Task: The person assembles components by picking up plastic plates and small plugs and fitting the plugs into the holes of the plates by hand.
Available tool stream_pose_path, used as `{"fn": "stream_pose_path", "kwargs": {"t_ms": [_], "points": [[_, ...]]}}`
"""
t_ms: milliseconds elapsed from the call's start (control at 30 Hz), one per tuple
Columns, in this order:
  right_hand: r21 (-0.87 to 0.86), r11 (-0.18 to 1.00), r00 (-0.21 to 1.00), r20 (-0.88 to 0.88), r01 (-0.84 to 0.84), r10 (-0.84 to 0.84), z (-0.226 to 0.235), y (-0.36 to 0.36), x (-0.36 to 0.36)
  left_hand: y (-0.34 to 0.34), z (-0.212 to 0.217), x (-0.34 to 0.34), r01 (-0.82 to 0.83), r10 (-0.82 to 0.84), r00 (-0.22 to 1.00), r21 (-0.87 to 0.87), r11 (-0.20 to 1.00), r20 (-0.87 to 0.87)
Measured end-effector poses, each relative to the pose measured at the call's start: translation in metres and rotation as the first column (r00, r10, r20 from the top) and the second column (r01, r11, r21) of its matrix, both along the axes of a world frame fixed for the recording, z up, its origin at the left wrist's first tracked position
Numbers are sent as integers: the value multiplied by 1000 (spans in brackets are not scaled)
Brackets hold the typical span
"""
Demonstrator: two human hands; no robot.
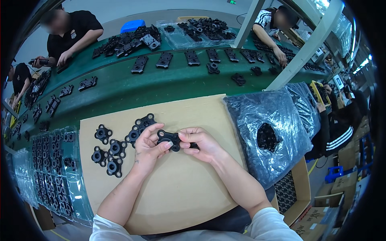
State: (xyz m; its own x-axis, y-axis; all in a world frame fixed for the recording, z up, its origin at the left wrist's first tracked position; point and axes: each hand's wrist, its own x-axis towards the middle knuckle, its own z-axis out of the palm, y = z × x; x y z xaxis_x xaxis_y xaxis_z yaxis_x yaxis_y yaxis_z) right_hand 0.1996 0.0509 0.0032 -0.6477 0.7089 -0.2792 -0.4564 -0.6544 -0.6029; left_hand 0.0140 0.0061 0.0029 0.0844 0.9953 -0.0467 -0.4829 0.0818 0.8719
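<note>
Over the cardboard sheet, my left hand [147, 152] is closed on a black plastic part with round ringed lobes [173, 141], thumb along its near side. My right hand [204, 145] pinches the right end of the same part. A small dark piece [194, 145] shows between the right fingers; whether it belongs to that part I cannot tell. Left of my hands lie several similar black lobed parts, including a topmost one [103, 133] and a lowest one [114, 166]. A few more [144, 122] sit clustered just beyond my left fingers.
Cardboard [181, 193] covers the worktop before me. Clear trays of black parts [50, 172] stand at left, a plastic bag of dark parts [249, 120] at right. Beyond, a green conveyor [161, 86] carries black plates. A grey post [301, 50] rises at right. Several co-workers sit around.
</note>
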Motion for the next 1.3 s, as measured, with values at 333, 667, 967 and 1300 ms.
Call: {"fn": "stream_pose_path", "kwargs": {"t_ms": [333, 667, 967, 1300], "points": [[-35, 952, 953, 27, 304, -303, 4, 1, -8, 1, -7, -1, -32, 31, 999, 28, 999, 42], [61, 962, 955, 115, 267, -273, 9, -5, -13, 0, 1, 0, 27, -29, 996, 30, 999, 83], [46, 965, 962, 80, 258, -261, 10, -7, -13, 0, -5, -1, 118, -120, 993, 97, 988, 11], [34, 980, 978, -76, 197, -195, -4, -6, -11, 1, -5, -1, 93, -93, 996, 45, 995, -17]]}}
